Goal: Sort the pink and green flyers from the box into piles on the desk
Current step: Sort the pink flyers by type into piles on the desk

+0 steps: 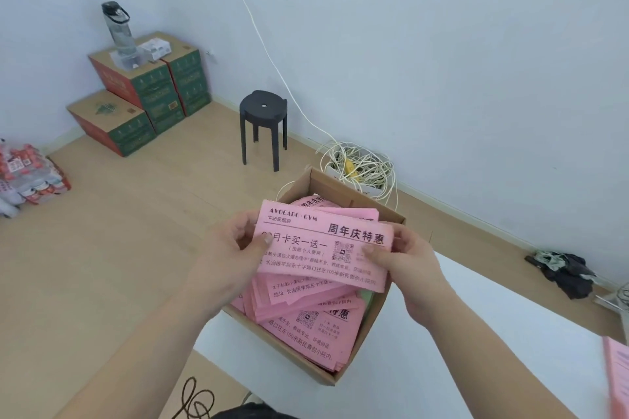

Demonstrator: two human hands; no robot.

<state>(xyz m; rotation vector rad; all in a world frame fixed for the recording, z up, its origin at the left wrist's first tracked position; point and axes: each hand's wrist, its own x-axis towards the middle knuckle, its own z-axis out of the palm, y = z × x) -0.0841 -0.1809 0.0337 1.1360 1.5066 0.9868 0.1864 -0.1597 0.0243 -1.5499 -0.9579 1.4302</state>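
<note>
Currently both hands are up over the box (369, 333), each gripping one end of the held pink flyers (323, 245). The left hand (235, 255) pinches the left edge with its thumb on the printed face and the other fingers (238, 224) curled behind the paper. The right hand (408, 265) does the same on the right edge, thumb on top and fingers clamped underneath. The held pink flyers span flat between the two sets of fingers, print side up, clear of the box contents.

Directly below the fingers, the open cardboard box sits on the corner of the white tabletop (476, 333). Loose pink flyers (306, 326) fill it in a messy heap. A green flyer sliver (367, 298) shows just under the right-hand fingers, against the inner box wall. Well right of the right-hand fingers, at the frame edge, a pink pile (617, 378) lies on the tabletop, blurred.

Beyond the fingers, a coiled white cable (360, 163) sits on the floor just behind the box. A black stool (263, 122) stands farther back. Stacked cartons (143, 92) are far left of the left-hand fingers, with a water bottle (117, 27) on top. A dark cloth heap (568, 275) lies by the wall on the right.
</note>
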